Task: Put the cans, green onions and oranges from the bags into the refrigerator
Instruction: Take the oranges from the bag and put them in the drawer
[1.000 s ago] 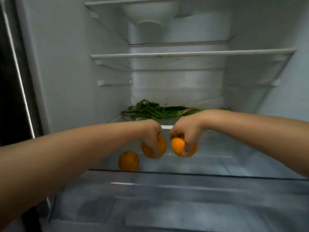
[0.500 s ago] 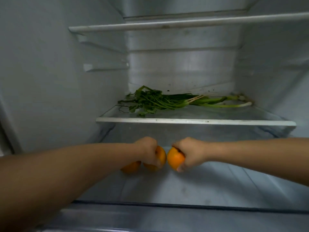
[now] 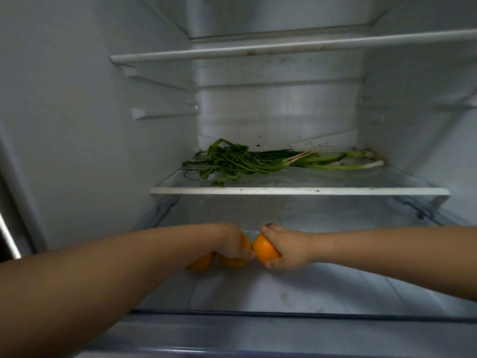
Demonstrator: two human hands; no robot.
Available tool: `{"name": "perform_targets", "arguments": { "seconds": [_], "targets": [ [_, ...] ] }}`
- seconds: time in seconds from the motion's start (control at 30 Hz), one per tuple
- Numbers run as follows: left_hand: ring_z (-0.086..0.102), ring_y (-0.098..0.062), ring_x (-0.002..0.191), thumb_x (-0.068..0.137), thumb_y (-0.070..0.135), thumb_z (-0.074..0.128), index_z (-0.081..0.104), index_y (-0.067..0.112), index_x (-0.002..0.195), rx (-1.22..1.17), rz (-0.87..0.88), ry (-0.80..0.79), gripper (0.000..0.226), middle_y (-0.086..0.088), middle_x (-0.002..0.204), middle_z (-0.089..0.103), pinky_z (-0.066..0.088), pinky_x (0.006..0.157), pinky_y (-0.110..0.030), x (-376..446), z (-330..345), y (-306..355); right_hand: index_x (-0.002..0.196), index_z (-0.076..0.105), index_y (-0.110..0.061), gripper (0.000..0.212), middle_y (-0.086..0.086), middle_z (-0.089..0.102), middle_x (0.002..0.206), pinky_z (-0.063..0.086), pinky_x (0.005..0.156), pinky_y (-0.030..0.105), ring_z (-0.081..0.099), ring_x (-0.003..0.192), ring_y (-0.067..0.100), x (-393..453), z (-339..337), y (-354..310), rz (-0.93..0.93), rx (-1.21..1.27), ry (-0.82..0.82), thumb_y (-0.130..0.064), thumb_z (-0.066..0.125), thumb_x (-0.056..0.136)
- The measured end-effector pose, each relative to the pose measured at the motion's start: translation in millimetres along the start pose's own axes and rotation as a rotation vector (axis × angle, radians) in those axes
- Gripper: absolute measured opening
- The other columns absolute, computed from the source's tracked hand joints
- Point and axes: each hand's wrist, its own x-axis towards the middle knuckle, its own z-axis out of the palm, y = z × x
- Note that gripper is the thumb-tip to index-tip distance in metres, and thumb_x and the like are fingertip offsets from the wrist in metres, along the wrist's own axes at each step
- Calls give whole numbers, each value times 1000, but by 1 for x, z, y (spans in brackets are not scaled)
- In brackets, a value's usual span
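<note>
Refrigerator shelf [image 3: 296,191] at center frame carries green onions [image 3: 322,161]; below, left hand [image 3: 233,245] and right hand [image 3: 289,250] each grip an orange, a third orange [image 3: 202,262] beside them.

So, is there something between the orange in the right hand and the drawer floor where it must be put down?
Nothing visible. The right hand grips its orange just above bare drawer floor; the left hand's orange lies beside it, not under it.
</note>
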Motion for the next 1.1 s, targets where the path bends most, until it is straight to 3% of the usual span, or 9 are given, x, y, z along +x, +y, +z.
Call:
{"name": "perform_targets", "arguments": {
  "seconds": [0.1, 0.27, 0.33, 0.47, 0.6, 0.67, 0.8, 0.93, 1.1],
  "targets": [
    [42, -31, 132, 97, 46, 40, 34, 3, 142, 38, 18, 11, 63, -16, 146, 41, 34, 107, -33, -7, -11, 4, 147, 10, -10, 78, 17, 21, 150, 36, 108, 35, 34, 134, 34, -1, -14, -2, -9, -59, -35, -33, 57, 88],
    [45, -31, 130, 97, 37, 42, 43, 4, 139, 156, 14, 91, 53, -15, 142, 47, 37, 105, -35, -25, -37, -2, 144, 26, -10, 59, 13, 31, 150, 30, 111, 32, 33, 136, 26, -23, -60, -9, -81, -156, -103, -28, 50, 93],
    [49, -28, 126, 98, 29, 43, 45, 6, 137, 165, 29, 148, 46, -14, 140, 48, 40, 102, -34, -34, -49, -6, 141, 34, -13, 53, 9, 38, 147, 35, 104, 29, 41, 131, 23, -38, -79, -13, -65, -167, -89, -29, 49, 94],
    [53, -23, 102, 96, 18, 44, 51, 9, 133, 130, 30, 308, 38, -12, 133, 54, 42, 79, -30, -59, -65, -8, 135, 44, -11, 45, 8, 50, 138, 41, 95, 26, 51, 123, 21, -65, -111, -33, -35, -213, 58, -28, 49, 94],
    [53, -23, 93, 93, 17, 47, 58, 14, 125, 70, -53, 476, 34, -9, 115, 61, 50, 89, -35, -107, -70, -10, 123, 55, -5, 37, 14, 58, 128, 44, 91, 31, 54, 116, 28, -88, -128, -69, -1, -253, 255, -25, 49, 93],
    [58, -29, 100, 92, 16, 47, 60, 12, 122, 40, -116, 540, 33, -13, 119, 61, 49, 89, -36, -138, -66, -11, 119, 59, -3, 36, 18, 61, 124, 45, 90, 34, 55, 113, 32, -102, -130, -90, -1, -259, 346, -24, 49, 92],
    [55, -33, 119, 92, 18, 48, 58, 12, 125, -54, -246, 699, 35, -16, 128, 59, 46, 95, -37, -210, -34, -4, 112, 63, -6, 31, 19, 63, 118, 49, 87, 35, 57, 107, 35, -139, -114, -125, -66, -196, 519, -22, 49, 88],
    [53, -33, 120, 91, 17, 48, 57, 11, 123, -174, -352, 819, 34, -16, 128, 57, 46, 94, -38, -285, 33, 12, 109, 63, -7, 30, 16, 63, 116, 51, 89, 39, 58, 106, 34, -191, -78, -155, -155, -78, 613, -19, 50, 85],
    [54, -36, 117, 89, 15, 48, 58, 10, 121, -223, -483, 737, 34, -18, 125, 56, 46, 92, -39, -377, 110, 14, 110, 62, -4, 30, 20, 58, 119, 46, 89, 37, 54, 111, 34, -245, -19, -214, -250, 18, 617, -18, 49, 87]
  ]
}}
